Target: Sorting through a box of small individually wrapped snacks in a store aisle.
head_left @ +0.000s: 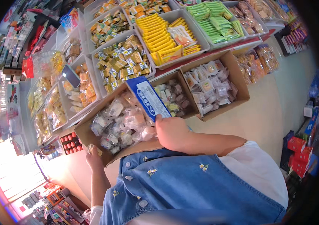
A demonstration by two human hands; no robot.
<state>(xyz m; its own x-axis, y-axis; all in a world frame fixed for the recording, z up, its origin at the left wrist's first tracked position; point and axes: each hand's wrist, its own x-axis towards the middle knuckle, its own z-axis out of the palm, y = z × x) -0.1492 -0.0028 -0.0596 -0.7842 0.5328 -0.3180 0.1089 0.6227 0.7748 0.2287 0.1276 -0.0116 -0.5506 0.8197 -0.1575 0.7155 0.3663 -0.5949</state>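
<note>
A cardboard box (82,129) full of small snacks in clear wrappers (124,120) stands right in front of my body. My right hand (172,131) is closed on the lower end of a flat blue-and-white printed pack (148,98), its thumb on top. That pack lies slanting along the box's right side; whether it is loose or part of the box I cannot tell. By the box's near left corner, my left hand (93,154) is closed, with a small pale thing (95,149) at its fingertips, too small to name.
Two more cardboard boxes of wrapped snacks (210,84) stand to the right. Behind them, grey bins hold yellow packets (155,35), green packets (217,22) and gold-wrapped pieces (120,62). A phone-like dark slab (70,76) leans at the left bins. Red boxes (298,155) sit far right.
</note>
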